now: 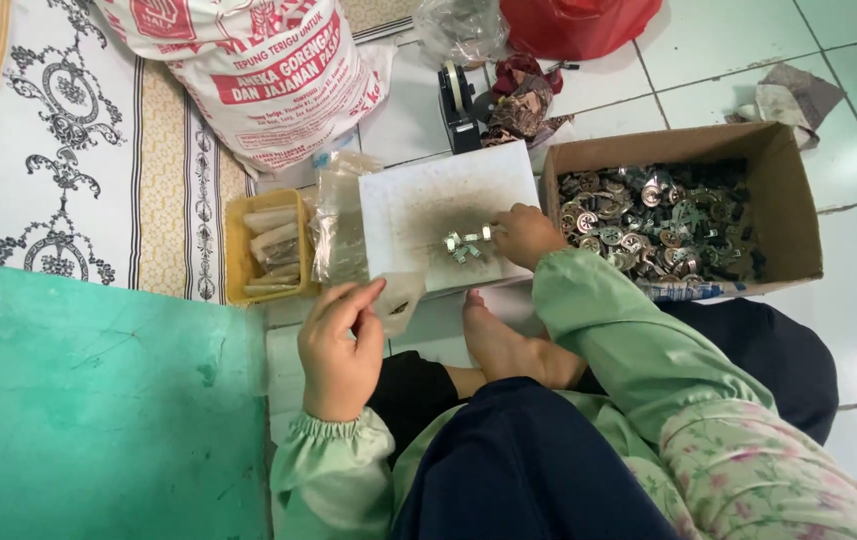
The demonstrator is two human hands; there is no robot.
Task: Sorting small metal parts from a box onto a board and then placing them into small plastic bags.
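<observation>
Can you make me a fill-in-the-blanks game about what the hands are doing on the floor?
1. The right hand touches small metal pieces on a white ____.
2. The left hand pinches a small clear plastic ____.
3. The cardboard box is full of ____ parts.
4. The yellow tray lies to the ____ of the board.

Answers: board, bag, metal, left

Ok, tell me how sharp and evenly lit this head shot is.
Head view: soft, even light with faint shadows; mild glare on the floor tiles; small metal parts on the white board look blurred, as do those in the cardboard box; edges bend slightly.
</observation>
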